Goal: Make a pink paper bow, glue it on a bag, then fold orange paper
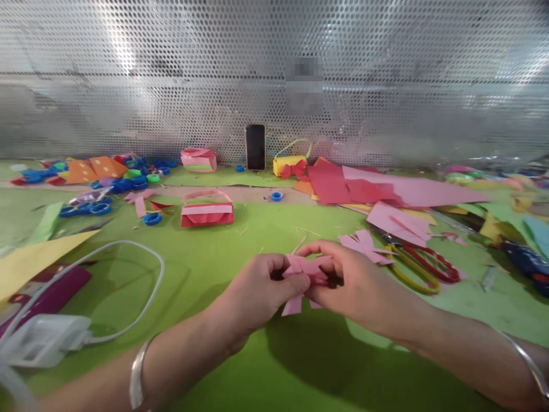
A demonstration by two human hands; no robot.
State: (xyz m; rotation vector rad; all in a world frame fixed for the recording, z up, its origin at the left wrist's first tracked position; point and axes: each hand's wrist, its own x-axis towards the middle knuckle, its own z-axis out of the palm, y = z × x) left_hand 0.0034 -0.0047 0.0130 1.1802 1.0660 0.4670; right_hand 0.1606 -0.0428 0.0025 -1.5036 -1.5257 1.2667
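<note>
The work in hand looks like shaping or fixing a small pink paper bow (305, 268), judging by how closely both hands are pinched on it. It is held just above the near middle of the green worktop (206, 246), its notched ends spread to the sides and a pale strip pointing down below. The left hand (262, 286) grips it from the left, thumb pressed flat across the middle and fingers tucked behind. The right hand (349, 280) is narrowed around the right side, thumb below and fingertips curled over from the far side; just what they press is partly hidden. The next move seems to call for a firm pinch at the centre, so the layers do not slip, and light fingers at the ends, since thin paper could crease. Just beyond the right hand lies a cut pink paper shape (363, 245), with the scissors (434, 286), looped in yellow and red, beside it to the right. Farther off and to the left sits a red paper bag (207, 215) with a pink band; at the far edge, right of the upright phone (256, 147), a yellow paper bag (281, 163) carries a red bow (295, 169).
</note>
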